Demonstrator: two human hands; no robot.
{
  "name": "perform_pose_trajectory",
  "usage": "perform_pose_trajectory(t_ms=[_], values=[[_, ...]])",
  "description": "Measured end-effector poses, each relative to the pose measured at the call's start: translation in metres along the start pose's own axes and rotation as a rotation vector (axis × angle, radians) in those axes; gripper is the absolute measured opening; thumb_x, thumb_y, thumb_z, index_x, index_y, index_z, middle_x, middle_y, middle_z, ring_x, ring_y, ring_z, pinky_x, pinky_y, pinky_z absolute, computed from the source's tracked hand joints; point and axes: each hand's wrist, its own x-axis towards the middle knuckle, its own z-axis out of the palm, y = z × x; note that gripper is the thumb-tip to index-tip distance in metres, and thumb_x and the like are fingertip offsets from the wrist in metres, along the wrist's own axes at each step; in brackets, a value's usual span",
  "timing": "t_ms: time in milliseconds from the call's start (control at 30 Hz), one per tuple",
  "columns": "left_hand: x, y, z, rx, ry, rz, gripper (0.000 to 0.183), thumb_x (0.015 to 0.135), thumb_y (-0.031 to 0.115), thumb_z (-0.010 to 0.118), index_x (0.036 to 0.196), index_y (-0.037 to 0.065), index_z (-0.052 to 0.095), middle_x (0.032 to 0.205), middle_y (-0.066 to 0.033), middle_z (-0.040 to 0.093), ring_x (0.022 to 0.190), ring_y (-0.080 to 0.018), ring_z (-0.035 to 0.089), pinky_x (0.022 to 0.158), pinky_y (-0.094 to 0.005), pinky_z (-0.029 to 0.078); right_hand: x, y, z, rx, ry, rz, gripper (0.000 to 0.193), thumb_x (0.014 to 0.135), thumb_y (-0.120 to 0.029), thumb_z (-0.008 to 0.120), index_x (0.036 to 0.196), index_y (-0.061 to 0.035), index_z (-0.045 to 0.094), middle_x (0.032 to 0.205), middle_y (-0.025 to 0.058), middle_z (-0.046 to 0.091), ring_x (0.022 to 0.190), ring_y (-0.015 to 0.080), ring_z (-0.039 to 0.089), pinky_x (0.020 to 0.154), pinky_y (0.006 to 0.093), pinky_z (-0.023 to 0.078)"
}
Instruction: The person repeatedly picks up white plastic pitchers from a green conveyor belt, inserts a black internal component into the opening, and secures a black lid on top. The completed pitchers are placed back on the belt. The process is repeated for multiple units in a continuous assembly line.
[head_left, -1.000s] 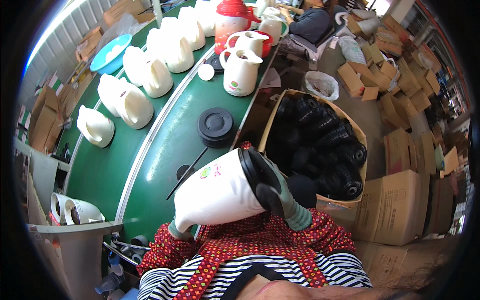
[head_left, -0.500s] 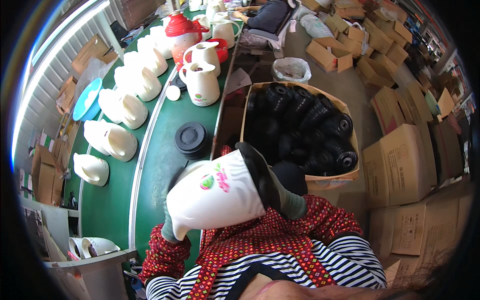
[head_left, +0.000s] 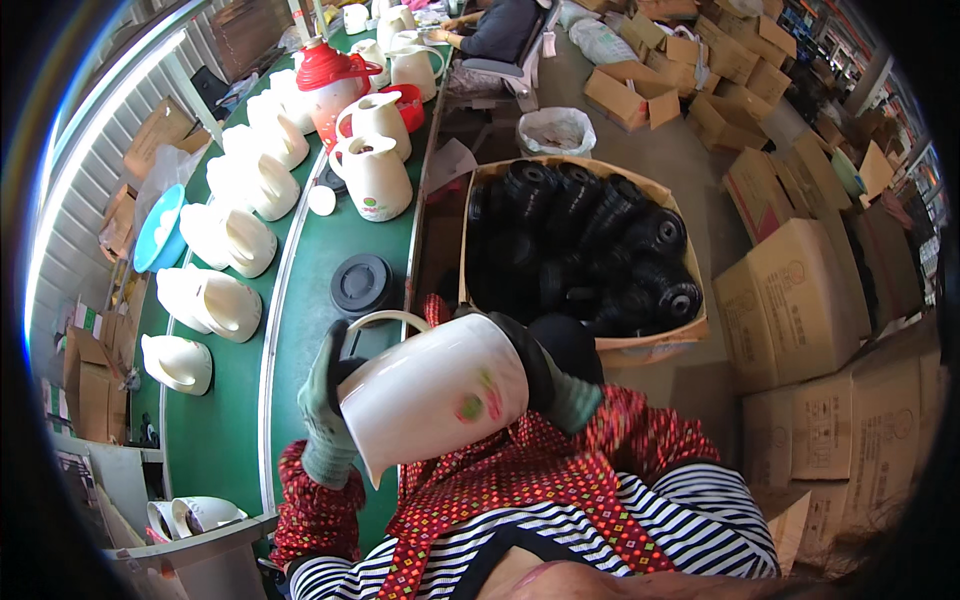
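Note:
A white vacuum jug [head_left: 430,395] with a pink and green print lies tilted on its side between my two gloved hands, in front of my body. Its spout end points to the lower left and its pale handle loop shows along the top. My left hand [head_left: 328,400], in a grey-green glove with dark fingers, is closed on the spout end. At the jug's other end, my right hand [head_left: 560,385] is closed round the base; the jug hides part of its fingers. Just beyond the jug, stacked black round lids [head_left: 362,284] rest on the green bench [head_left: 310,340].
White jug tops [head_left: 240,300] line the bench's left side. Upright white jugs [head_left: 375,180] and a red-topped jug [head_left: 330,95] stand farther back. A carton [head_left: 690,215] of black round parts sits right of the bench. Cardboard boxes [head_left: 790,310] crowd the right; a co-worker [head_left: 495,35] sits at the far end.
The jug has rolled between my hands: its print has moved to the lower right and the handle has come into view. My left hand shows more fully. The whole view has shifted slightly.

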Motion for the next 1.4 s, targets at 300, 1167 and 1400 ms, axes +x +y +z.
perform_pose_trajectory(t_ms=[300,1167,1400], values=[[-0.025,-0.029,0.004,-0.798,-0.075,-0.664,0.061,0.088,0.009,0.075,0.144,-0.001,0.055,0.138,-0.0194,0.065,0.113,-0.0288,0.071,0.093,-0.0396,0.058,0.009,-0.066,0.025,-0.878,-0.194,-0.398,0.115,0.082,-0.065,0.075,0.165,-0.0025,0.024,0.170,0.0300,0.013,0.158,0.0488,0.011,0.128,0.0574,0.012],[0.041,0.040,0.028,1.018,-0.466,-0.188,0.057,0.076,0.023,0.078,0.128,0.006,0.060,0.118,-0.0257,0.064,0.100,-0.0465,0.068,0.087,-0.0513,0.056,-0.005,-0.035,0.028,-0.836,-0.020,-0.258,0.085,0.082,-0.024,0.082,0.156,-0.0058,0.046,0.165,0.0223,0.034,0.152,0.0381,0.035,0.124,0.0467,0.030],[0.027,0.062,-0.002,0.502,-0.491,0.067,0.084,0.074,0.017,0.087,0.150,0.011,0.052,0.157,-0.0318,0.038,0.144,-0.0497,0.041,0.116,-0.0508,0.040,-0.009,-0.074,0.034,-1.221,-0.233,-0.267,0.087,0.067,-0.031,0.092,0.146,-0.0215,0.059,0.163,0.0206,0.035,0.143,0.0446,0.040,0.120,0.0552,0.032]])
